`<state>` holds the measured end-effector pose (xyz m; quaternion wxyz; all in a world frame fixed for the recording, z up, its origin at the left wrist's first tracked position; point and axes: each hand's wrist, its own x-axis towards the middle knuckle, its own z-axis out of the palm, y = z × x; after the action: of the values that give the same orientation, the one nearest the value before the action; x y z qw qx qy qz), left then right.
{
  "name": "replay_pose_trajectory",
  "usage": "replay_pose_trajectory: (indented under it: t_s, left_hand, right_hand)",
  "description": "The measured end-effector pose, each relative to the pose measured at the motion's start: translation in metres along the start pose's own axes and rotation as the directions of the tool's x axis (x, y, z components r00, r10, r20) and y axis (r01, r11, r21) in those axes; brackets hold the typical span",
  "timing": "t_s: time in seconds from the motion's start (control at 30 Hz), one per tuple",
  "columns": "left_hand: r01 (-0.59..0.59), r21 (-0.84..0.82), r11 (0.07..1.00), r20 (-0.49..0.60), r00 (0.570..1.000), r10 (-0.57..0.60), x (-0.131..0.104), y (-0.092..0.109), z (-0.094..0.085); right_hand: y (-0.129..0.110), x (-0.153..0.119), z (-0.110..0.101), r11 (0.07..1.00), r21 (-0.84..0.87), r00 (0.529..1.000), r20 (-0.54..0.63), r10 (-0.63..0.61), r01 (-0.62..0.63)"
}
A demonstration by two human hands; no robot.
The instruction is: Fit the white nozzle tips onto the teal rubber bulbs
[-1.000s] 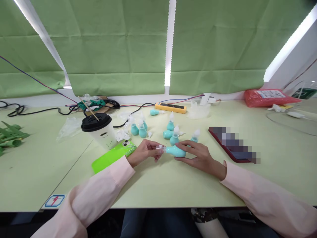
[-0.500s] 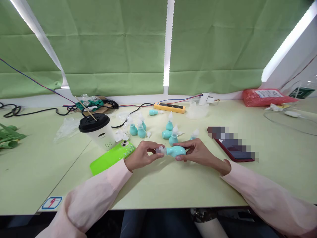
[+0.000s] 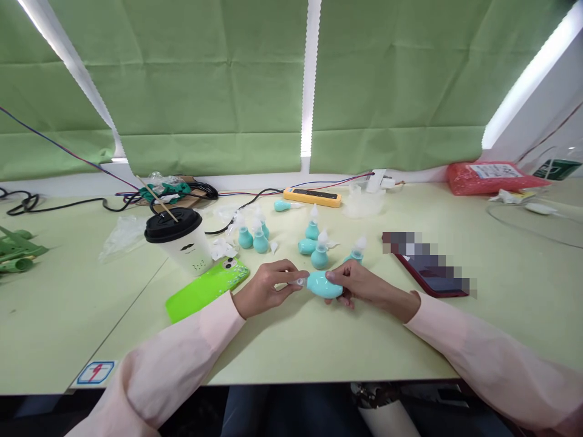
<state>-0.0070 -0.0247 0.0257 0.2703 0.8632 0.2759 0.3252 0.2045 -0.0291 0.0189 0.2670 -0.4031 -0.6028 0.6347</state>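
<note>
My right hand (image 3: 357, 283) grips a turquoise bulb syringe (image 3: 324, 284), thumb on top and fingers under its round end. The fingers of my left hand (image 3: 271, 285) pinch the clear nozzle (image 3: 298, 281) at the syringe's other end, partly covering it. The syringe lies sideways between both hands, above the near part of the table. Just beyond stand several more bulb syringes with clear tips, one of them (image 3: 319, 256) upright. Another syringe (image 3: 307, 246) lies on its side, and one (image 3: 356, 250) stands close behind my right hand.
On the left are a green phone case (image 3: 200, 292) and a lidded paper cup (image 3: 184, 249) with a stick in it. A dark red phone (image 3: 430, 270) lies to the right. At the back are a yellow power strip (image 3: 312, 197), cables and a red package (image 3: 492, 178).
My right thumb has shifted onto the top of the bulb, and its fingers have moved underneath. The bulb has turned a little. My left fingers have slid right, covering more of the nozzle.
</note>
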Motion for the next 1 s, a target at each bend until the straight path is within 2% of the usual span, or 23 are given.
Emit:
replay_pose_trajectory:
  t_s: [0.2,0.3,0.4,0.5,0.57,0.63,0.67,0.73,0.8,0.83,0.9,1.0]
  left_hand:
    - [-0.002,-0.061,0.998,-0.015,1.0,0.002,0.0,0.0,0.0]
    - [0.016,-0.118,0.993,-0.012,1.0,-0.017,0.001,0.001,-0.001]
    - [0.108,-0.24,0.965,-0.002,0.994,-0.112,0.001,0.002,0.001]
    - [0.275,-0.429,0.861,0.084,0.961,-0.265,0.002,0.002,0.004]
    - [0.359,-0.513,0.78,0.169,0.933,-0.318,0.003,0.003,0.004]
    - [0.421,-0.551,0.721,0.252,0.907,-0.337,0.004,0.002,0.003]
    - [0.447,-0.562,0.696,0.286,0.894,-0.344,0.004,0.002,0.002]
    - [0.495,-0.576,0.65,0.346,0.869,-0.354,0.004,0.001,0.001]
    - [0.511,-0.599,0.617,0.363,0.86,-0.36,0.004,0.0,0.003]
    - [0.505,-0.614,0.607,0.353,0.863,-0.361,0.004,0.001,0.005]
    - [0.471,-0.643,0.604,0.301,0.881,-0.366,0.004,0.002,0.009]
    - [0.409,-0.656,0.635,0.204,0.906,-0.372,0.003,0.003,0.016]
  right_hand:
    - [0.012,0.005,0.001,0.962,0.235,0.988,0.098,0.12,-0.14]
    - [0.016,0.007,0.001,0.934,0.295,0.976,0.135,0.168,-0.201]
    - [0.013,0.006,0.002,0.928,0.284,0.968,0.142,0.207,-0.24]
    - [0.005,0.002,0.006,0.952,0.228,0.978,0.089,0.19,-0.206]
    - [0.0,-0.002,0.009,0.99,0.13,0.996,-0.069,0.057,-0.048]
    - [-0.001,-0.006,0.013,0.979,-0.116,0.96,-0.208,-0.188,0.166]
    - [-0.001,-0.007,0.014,0.926,-0.278,0.921,-0.222,-0.321,0.256]
    - [0.003,-0.01,0.018,0.737,-0.558,0.844,-0.115,-0.524,0.381]
    - [0.008,-0.01,0.02,0.556,-0.703,0.785,0.005,-0.62,0.444]
    - [0.011,-0.009,0.021,0.497,-0.738,0.761,0.034,-0.648,0.457]
    - [0.016,-0.006,0.022,0.446,-0.779,0.732,0.025,-0.681,0.441]
    - [0.021,-0.003,0.022,0.456,-0.794,0.726,-0.027,-0.687,0.402]
